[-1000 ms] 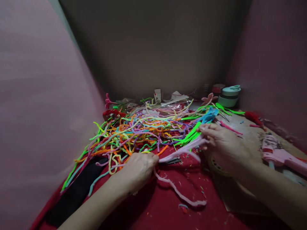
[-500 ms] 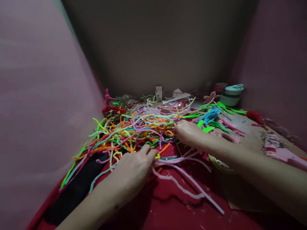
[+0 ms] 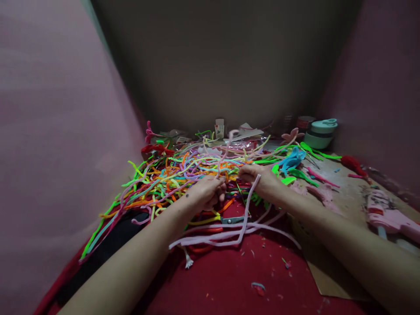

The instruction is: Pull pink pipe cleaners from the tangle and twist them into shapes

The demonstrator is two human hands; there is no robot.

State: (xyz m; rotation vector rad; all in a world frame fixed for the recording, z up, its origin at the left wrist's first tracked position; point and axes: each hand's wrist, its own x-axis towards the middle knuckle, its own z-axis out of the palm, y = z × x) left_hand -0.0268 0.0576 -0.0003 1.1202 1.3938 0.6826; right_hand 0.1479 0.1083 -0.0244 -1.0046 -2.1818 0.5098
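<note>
My left hand is closed, with a light pink pipe cleaner rising from its fingers and curling over at the top. At the edge of a tangled heap of coloured pipe cleaners, my right hand has its fingers curled together; whatever they hold is hidden. Several pale pink pipe cleaners lie on the red cloth below my hands, and one bent end sticks up in front of my right wrist. Scissors with yellow handles lie just behind them.
On the right, a board carries a pink glue gun, a blue claw clip and green pieces. A mint lidded cup stands behind it. Pink walls rise on both sides. A dark object lies beside my left forearm.
My left hand has left the pale pink pipe cleaners and moved up and right, now with one pipe cleaner upright in it. The others have shifted on the cloth. My right hand stays by the heap.
</note>
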